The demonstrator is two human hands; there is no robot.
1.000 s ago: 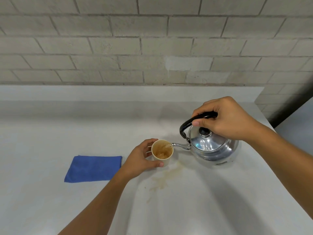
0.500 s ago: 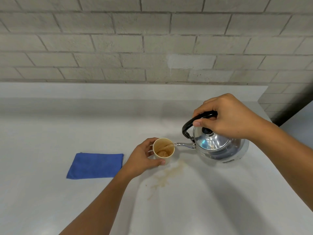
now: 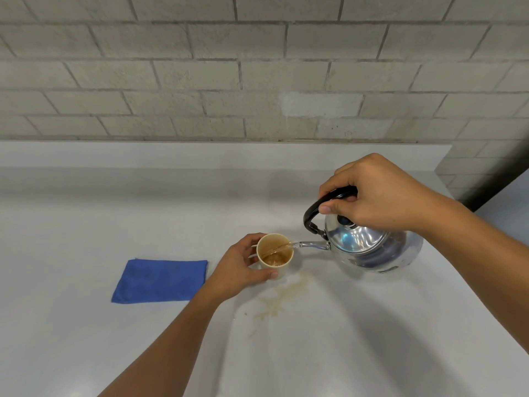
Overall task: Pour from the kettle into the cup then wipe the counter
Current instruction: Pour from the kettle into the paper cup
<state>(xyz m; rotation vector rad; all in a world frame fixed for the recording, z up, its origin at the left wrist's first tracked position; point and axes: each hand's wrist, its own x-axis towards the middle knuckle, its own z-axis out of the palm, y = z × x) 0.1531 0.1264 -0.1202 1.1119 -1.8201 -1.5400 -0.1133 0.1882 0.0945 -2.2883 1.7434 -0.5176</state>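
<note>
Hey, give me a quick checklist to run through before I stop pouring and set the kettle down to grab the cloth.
1. Stream landing inside the cup: ok, it arcs from the spout into the mouth.
2. Cup steadied: ok, the left hand wraps its side.
3. Fill level: ok, brown liquid sits well below the rim.
4. Grip on the kettle: ok, the right hand is closed around the black handle.
5. Blue cloth ready: ok, folded flat left of the cup.
6. Counter clean: not ok, a brown spill lies in front of the cup.
</note>
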